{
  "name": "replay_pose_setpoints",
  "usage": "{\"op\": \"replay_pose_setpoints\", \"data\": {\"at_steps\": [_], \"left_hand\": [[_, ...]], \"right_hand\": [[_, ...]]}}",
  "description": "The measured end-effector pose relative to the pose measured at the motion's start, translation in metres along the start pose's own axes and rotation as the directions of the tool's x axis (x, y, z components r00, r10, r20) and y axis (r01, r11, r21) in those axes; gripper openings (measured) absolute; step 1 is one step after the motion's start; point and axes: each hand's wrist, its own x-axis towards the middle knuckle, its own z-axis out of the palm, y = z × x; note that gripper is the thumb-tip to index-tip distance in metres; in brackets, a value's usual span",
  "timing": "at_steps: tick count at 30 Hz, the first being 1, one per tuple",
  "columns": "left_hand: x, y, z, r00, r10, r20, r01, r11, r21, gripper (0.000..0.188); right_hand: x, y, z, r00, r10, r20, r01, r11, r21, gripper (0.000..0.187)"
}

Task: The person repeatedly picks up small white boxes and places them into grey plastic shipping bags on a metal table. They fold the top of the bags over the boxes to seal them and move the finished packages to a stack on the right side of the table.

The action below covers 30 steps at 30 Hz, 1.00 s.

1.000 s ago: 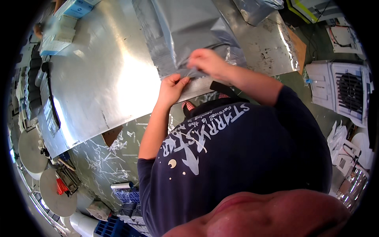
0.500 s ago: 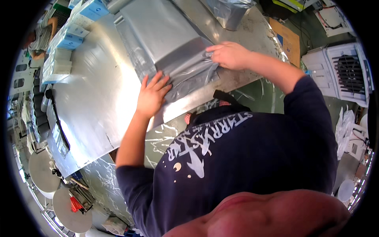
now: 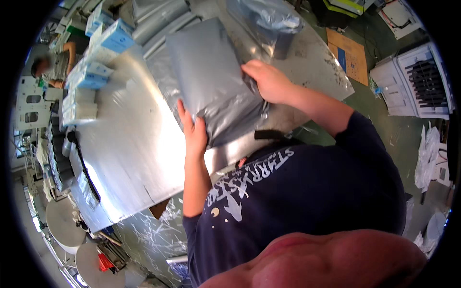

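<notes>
A flat, block-shaped package in grey plastic film (image 3: 206, 67) is in front of me at the metal table, its near end covered by loose, creased film. My right hand (image 3: 270, 82) is closed around its right edge, thumb on top. At the near left corner, my left hand (image 3: 194, 132) grips the film and package side, with one finger stretched along the edge. Some fingers of both hands are hidden under or behind the package. Beneath the package's left side lies more clear-grey film (image 3: 165, 77).
Similar grey packages (image 3: 161, 21) lie at the table's far end, beside a film-lined bin (image 3: 283, 43). Blue-and-white boxes (image 3: 117, 37) line the far left; another person (image 3: 60, 62) works beyond them. The metal table (image 3: 129, 125) ends close to my body. Cardboard (image 3: 348, 55) lies on the floor at right.
Both hands have gone from resting on and pinching the loose near film to gripping the package's sides. The package has come nearer to me and turned slightly, with the film folded under its near end.
</notes>
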Motion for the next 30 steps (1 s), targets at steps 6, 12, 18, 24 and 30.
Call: {"op": "replay_pose_setpoints", "data": {"at_steps": [6,12,18,24,30], "left_hand": [[0.074,0.085,0.018,0.994,-0.02,-0.106,0.018,1.0,-0.021,0.077],[0.222,0.109,0.087,0.881,0.342,0.328,-0.464,0.765,0.447,0.07],[0.355,0.1,0.122,0.658,0.151,0.738,-0.699,0.486,0.524,0.076],[0.387,0.064,0.008,0.81,0.346,0.474,-0.542,0.75,0.379,0.056],[0.312,-0.109,-0.282,0.852,0.344,-0.395,0.286,0.325,0.901,0.059]], "right_hand": [[0.087,0.106,-0.145,0.965,0.203,-0.167,-0.231,0.958,-0.17,0.057],[0.02,0.141,-0.072,0.946,0.323,0.025,-0.22,0.581,0.783,0.047],[0.06,0.174,-0.043,0.983,0.173,0.064,-0.166,0.674,0.72,0.03],[0.12,0.187,-0.03,0.975,0.162,-0.154,-0.046,0.818,0.573,0.022],[0.106,0.1,-0.043,0.96,0.251,-0.123,-0.253,0.967,-0.001,0.009]]}}
